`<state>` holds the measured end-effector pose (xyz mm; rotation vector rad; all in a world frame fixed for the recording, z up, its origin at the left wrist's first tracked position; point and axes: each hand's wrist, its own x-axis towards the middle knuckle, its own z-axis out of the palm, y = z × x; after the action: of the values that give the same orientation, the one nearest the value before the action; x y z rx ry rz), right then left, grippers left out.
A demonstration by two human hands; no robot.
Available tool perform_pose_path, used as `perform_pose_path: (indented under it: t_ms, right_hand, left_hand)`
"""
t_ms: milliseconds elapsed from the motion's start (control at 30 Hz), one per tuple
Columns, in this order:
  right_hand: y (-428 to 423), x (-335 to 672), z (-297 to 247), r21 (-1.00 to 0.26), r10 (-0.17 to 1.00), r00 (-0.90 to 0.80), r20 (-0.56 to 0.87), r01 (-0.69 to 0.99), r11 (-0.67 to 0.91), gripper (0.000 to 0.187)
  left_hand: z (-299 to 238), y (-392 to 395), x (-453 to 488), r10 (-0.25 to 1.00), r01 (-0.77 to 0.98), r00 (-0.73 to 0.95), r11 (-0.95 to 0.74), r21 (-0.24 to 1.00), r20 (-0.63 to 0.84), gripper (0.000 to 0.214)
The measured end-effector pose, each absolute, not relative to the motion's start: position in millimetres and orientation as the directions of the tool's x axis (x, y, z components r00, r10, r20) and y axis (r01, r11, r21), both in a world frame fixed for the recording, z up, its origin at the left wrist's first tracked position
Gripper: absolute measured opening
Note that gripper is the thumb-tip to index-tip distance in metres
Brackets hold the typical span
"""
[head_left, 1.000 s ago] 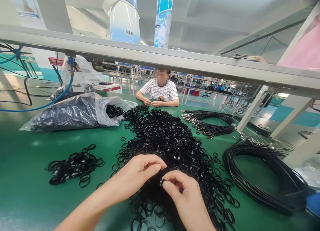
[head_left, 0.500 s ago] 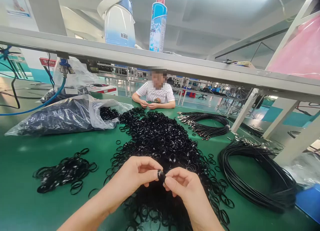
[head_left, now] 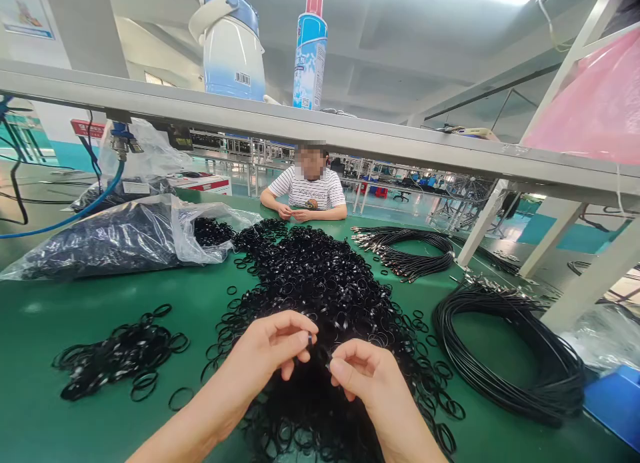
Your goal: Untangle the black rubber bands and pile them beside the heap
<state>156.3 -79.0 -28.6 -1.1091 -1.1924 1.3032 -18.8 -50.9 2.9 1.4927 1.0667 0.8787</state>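
Over the big pile of black rings [head_left: 325, 269], both my hands are raised with fingertips pinched. Thumb and forefinger of my left hand [head_left: 283, 346] are closed on a small black ring [head_left: 310, 340], seen nearly edge-on. My right hand [head_left: 365, 369] sits a short gap to the right, its thumb and forefinger pinching a dark bit that looks like another black ring [head_left: 329, 360]; it partly blends into the pile behind. A smaller heap of black rings [head_left: 120, 353] lies on the green table to the left of my left forearm.
Coiled black cables [head_left: 510, 356] lie at the right, with a second coil [head_left: 415, 249] behind. A clear plastic bag [head_left: 110, 239] spills rings at the left. Overhead runs a shelf beam [head_left: 300, 126] carrying a jug [head_left: 233, 56] and spray can [head_left: 310, 56]. A person [head_left: 307, 193] sits opposite.
My hands have drawn apart; half a second ago their fingertips met around the black ring pieces. My left hand has shifted slightly left and up. The camera view has moved a little.
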Motion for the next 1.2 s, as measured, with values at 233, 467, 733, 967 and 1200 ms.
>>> perform_pose_path:
  t_ms: [233,467,733,967,1200]
  right_hand:
    - [-76.9,156.9,-30.5,-0.975,0.999,-0.010,-0.049,-0.215,-0.050,0.026]
    - [-79.1,152.5,-34.6,-0.993,0.999,-0.042,0.014,-0.119,0.009,0.031]
    - [-77.4,154.6,-39.4,-0.996,0.996,-0.004,0.085,0.037,0.085,0.026]
    - [-78.7,154.8,-39.8,-0.973,0.988,-0.045,0.148,0.175,0.153,0.014]
    - [-82.5,155.9,-34.8,-0.863,0.973,-0.015,0.229,0.459,0.211,0.013]
  left_hand:
    - [-4.9,-54.1,-6.8,0.920,0.332,0.389,-0.189,0.924,0.049,0.010]
    - [-9.9,-68.2,3.2,0.920,0.487,0.358,-0.327,0.810,0.156,0.021]
    - [-8.3,-65.3,-3.3,0.922,0.389,0.384,-0.214,0.896,0.053,0.025]
    - [-15.1,-61.7,-3.9,0.903,0.310,0.429,-0.121,0.943,-0.024,0.018]
    - [-9.9,-59.6,-8.2,0.918,0.430,0.396,-0.174,0.886,-0.012,0.017]
